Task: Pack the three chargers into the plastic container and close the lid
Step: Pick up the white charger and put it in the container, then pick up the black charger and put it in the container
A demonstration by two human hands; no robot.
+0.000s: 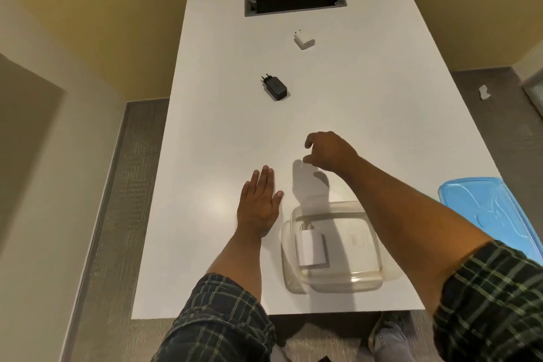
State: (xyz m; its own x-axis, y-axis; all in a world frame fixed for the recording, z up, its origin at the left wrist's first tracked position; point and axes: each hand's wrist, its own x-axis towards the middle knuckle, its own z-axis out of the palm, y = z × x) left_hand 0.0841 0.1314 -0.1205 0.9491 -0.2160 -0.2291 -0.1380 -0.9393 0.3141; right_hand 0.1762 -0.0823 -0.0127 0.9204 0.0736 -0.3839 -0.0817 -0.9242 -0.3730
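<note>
A clear plastic container [373, 266] stands near the front edge of the white table [382, 114]. One white charger [311, 247] lies inside it, prongs pointing away. A black charger [274, 87] rests on the table further back, and a second white charger [304, 39] sits beyond it. The blue lid [490, 209] lies at the table's right edge. My left hand [260, 204] is flat on the table left of the container, fingers together. My right hand [330, 151] hovers above the table beyond the container, fingers loosely curled, holding nothing.
An open grey cable hatch [293, 3] is set into the far end of the table, its flap standing up. A scrap of white paper [483, 92] lies on the grey floor at the right. Walls close in on the left.
</note>
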